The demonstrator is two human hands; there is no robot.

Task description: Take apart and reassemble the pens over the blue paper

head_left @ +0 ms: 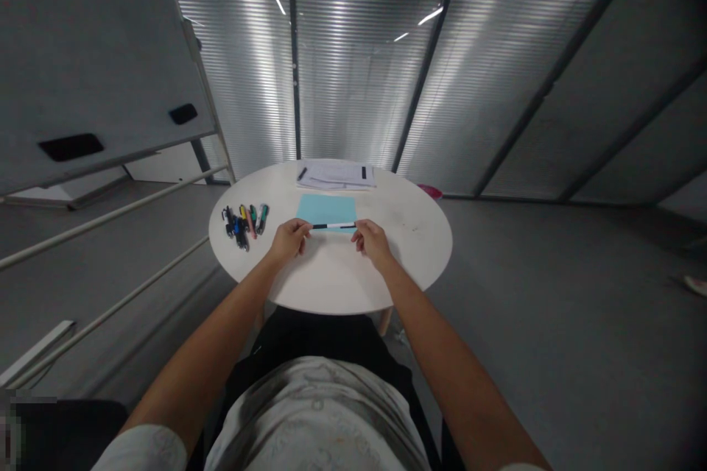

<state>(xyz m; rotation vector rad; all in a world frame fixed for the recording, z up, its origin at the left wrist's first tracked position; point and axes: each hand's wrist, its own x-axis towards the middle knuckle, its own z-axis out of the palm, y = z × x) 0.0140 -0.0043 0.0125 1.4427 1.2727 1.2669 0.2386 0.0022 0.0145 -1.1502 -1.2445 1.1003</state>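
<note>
A slim black-and-white pen [334,226] is stretched level between my two hands, above the near edge of a light blue sheet of paper [327,207]. My left hand [291,239] pinches its black end between thumb and fingers. At the other end, the fingertips of my right hand [373,241] are closed on the dark tip. The blue sheet lies flat on a round white table [336,287]. To the left of my left hand lies a loose group of pens and markers [243,224] in black, blue, yellow, green and pink.
A stack of white papers [336,175] with dark items on it lies at the table's far side. A large board on a white metal frame [138,191] stands at the left. Behind the table are panels with blinds [342,73]. A pink object [430,192] shows past the far right edge.
</note>
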